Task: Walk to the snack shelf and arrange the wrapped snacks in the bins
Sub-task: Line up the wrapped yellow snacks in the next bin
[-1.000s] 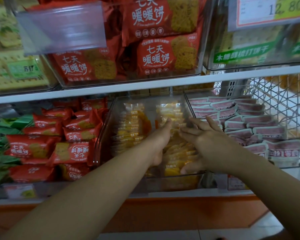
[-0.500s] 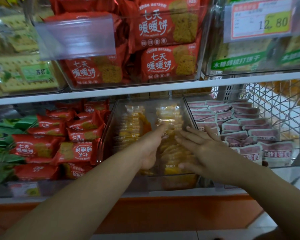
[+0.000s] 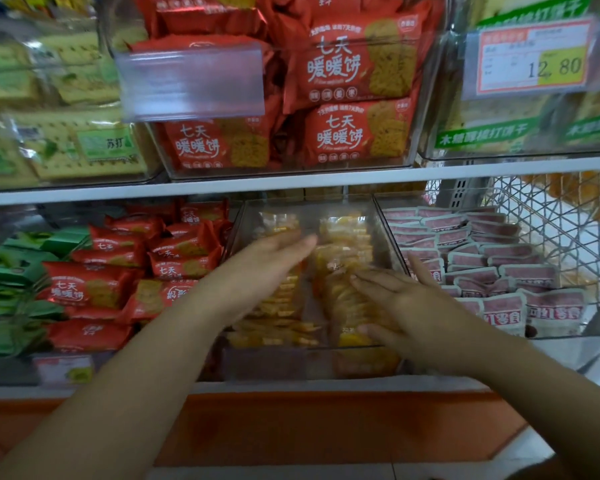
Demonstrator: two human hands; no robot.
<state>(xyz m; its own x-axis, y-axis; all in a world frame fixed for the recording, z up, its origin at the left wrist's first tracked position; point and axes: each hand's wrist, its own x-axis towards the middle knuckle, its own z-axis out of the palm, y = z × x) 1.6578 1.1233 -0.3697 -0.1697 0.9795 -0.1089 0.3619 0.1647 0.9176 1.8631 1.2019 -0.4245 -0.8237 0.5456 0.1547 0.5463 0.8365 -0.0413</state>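
Note:
A clear plastic bin in the middle of the lower shelf holds two rows of yellow wrapped snacks. My left hand reaches into the bin over the left row, fingers straight and flat on the packets. Over the right row lies my right hand, its fingers spread and pressing on the packets, the thumb near the bin's front wall. Neither hand grips a packet.
Left of the bin lie red wrapped biscuits and green packets. Pink-and-white packets fill the bin on the right, beside a wire basket. The shelf above carries bins of large red packs and a price tag.
My left hand has shifted left onto the left row of yellow packets. My right hand has slid slightly toward the bin's front. The view has dropped a little lower.

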